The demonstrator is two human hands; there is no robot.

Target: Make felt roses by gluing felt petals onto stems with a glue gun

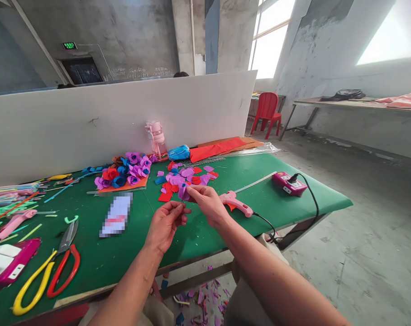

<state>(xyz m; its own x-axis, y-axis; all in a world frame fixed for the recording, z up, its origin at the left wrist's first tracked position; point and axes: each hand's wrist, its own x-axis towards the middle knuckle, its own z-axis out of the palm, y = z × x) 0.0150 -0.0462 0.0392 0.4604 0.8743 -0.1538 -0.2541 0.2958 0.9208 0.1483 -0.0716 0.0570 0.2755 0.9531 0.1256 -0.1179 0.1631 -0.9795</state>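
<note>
My right hand [207, 203] pinches a small purple paper flower [183, 191] between thumb and fingers, over the green table. Just to its lower left, my left hand [166, 224] is closed with thumb against forefinger; whatever it may grip is too small to make out. Behind the hands lie loose purple, red and blue petals [187, 173]. A pink glue gun [237, 203] rests right of my right hand, its glue stick pointing toward the back right. Finished paper flowers [124, 171] in purple, blue and red are heaped on an orange sheet at the left.
Scissors [64, 258] with yellow and red handles lie front left, near a second glue gun [13, 224] and coloured strips [11, 199]. A power strip [289, 183] with a black cord sits at right. A pink bottle [156, 139] stands against the white partition [205, 104].
</note>
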